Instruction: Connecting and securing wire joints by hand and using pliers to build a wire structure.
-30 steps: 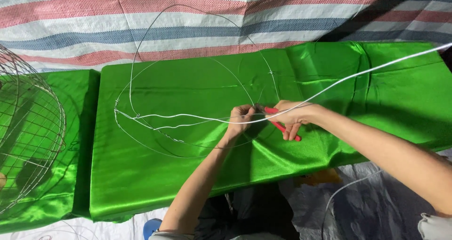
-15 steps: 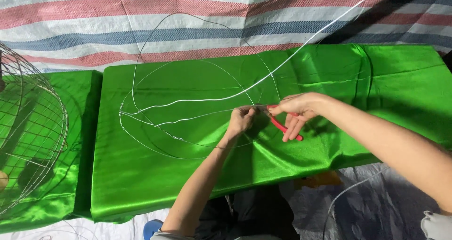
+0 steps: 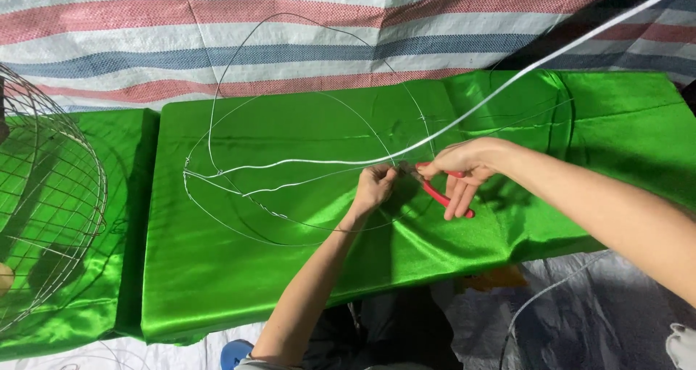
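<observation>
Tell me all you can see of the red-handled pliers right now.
The pliers have red, plastic-looking grips and a dark metal nose. The right hand wraps them, so only parts of the two handles show, the lower one slanting down and right past the fingers. The nose points left toward the left hand, where thin wires of the frame meet over the green satin cloth. Whether the jaws pinch a wire is too small to tell.

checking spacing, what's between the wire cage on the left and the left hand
Head view: green cloth, a dark gap between two cushions, and the wire frame that the left hand pinches.
</observation>
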